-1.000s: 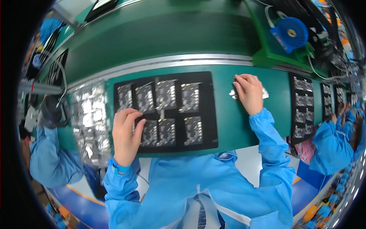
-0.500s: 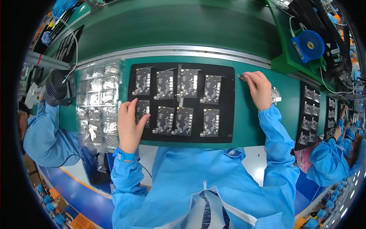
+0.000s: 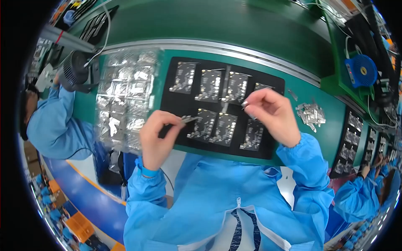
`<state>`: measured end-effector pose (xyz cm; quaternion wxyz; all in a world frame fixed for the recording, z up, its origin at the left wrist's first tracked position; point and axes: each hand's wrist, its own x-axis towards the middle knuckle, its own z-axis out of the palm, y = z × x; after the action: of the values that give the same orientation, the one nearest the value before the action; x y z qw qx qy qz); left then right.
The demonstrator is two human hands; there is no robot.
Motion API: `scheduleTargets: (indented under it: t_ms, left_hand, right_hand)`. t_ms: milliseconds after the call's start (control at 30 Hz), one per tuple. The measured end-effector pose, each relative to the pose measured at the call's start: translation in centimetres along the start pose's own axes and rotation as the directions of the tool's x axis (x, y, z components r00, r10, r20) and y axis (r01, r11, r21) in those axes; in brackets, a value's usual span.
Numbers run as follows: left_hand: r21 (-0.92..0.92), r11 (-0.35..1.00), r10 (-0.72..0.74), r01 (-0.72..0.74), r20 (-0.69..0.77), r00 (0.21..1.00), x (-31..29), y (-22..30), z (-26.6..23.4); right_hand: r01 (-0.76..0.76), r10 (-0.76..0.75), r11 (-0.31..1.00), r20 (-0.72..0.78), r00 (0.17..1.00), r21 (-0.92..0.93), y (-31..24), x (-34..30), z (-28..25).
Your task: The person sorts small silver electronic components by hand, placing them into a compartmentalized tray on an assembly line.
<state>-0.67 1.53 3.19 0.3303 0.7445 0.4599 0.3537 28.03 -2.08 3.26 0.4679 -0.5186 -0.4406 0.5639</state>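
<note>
Left fingers (image 3: 167, 117) pinching edge-on board (image 3: 191, 119), right fingers (image 3: 257, 112) pinching silvery piece (image 3: 245, 103) between tips

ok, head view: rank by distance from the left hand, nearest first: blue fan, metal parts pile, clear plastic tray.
1. Clear plastic tray: just left of the left hand.
2. Metal parts pile: right, beyond the right hand.
3. Blue fan: farthest, upper right.

The top-right circuit board (image 3: 263, 86) is mostly covered by the right hand (image 3: 280, 119), whose pinched silvery piece (image 3: 245, 103) is blurred.
</note>
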Motion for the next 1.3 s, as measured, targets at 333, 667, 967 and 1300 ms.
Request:
scheduleTargets:
  t_ms: [333,667,967,1300]
  left_hand:
    - [0.084,0.923,0.379,-0.375,-0.024,0.925,-1.5,-0.6,-1.0]
    - [0.091,0.920,0.385,-0.381,-0.032,0.922,-2.0,-1.1,-1.0]
    - [-0.236,0.936,-0.256,0.261,0.051,0.965,-1.5,-1.6,-1.3]
    - [-0.226,0.898,-0.381,0.376,0.026,0.924,1.3,-7.4,0.2]
  right_hand:
    - [0.202,-0.145,0.968,0.326,0.934,-0.146,-0.5,2.0,8.7]
    - [0.228,-0.162,0.962,0.365,0.917,-0.147,0.2,1.9,9.2]
    - [0.462,-0.332,0.806,0.364,0.870,-0.369,1.3,3.6,9.6]
    - [0.627,-0.464,0.438,0.435,0.772,-0.644,6.5,8.6,11.4]
